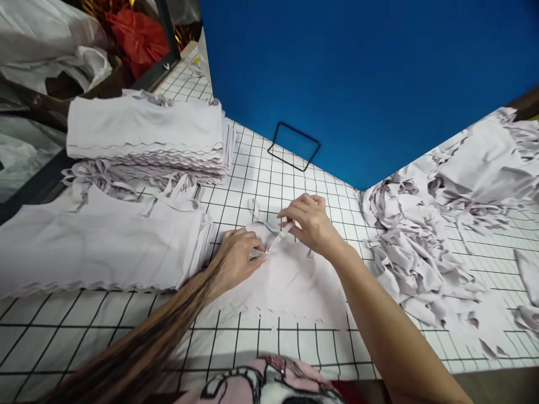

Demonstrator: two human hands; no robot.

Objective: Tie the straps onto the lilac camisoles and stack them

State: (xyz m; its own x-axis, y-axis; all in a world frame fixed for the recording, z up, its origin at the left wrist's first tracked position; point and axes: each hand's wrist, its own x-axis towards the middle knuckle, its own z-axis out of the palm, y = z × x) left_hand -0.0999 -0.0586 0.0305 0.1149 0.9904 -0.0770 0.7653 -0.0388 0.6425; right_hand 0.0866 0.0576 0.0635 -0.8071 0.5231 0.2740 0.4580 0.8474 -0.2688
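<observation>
Pink shirt (261,384) and a long lock of hair (147,342) fill the bottom edge, the hair running up along the left forearm. Just beyond them a pale lilac garment (290,283) lies flat on the gridded table (261,168), its scalloped hem toward the person and its top edge under both hands. At the garment's upper left corner the left hand (238,255) rests with fingers curled, pinching the fabric there against the table. A little farther back and to the right, the right hand (309,221) grips a thin strap (286,229) between thumb and fingertips; the strap runs from the garment's top edge up into that grip. The two hands are close together, not touching. To the left lies a flat pile (96,241) of similar pieces, and behind it a taller folded stack (143,134). To the right, near the right forearm, spreads a loose heap (412,247) of the same cloth. A blue wall (357,73) stands behind the table, with a black wire frame (293,146) at its foot and a red bag (138,33) at the far left.
</observation>
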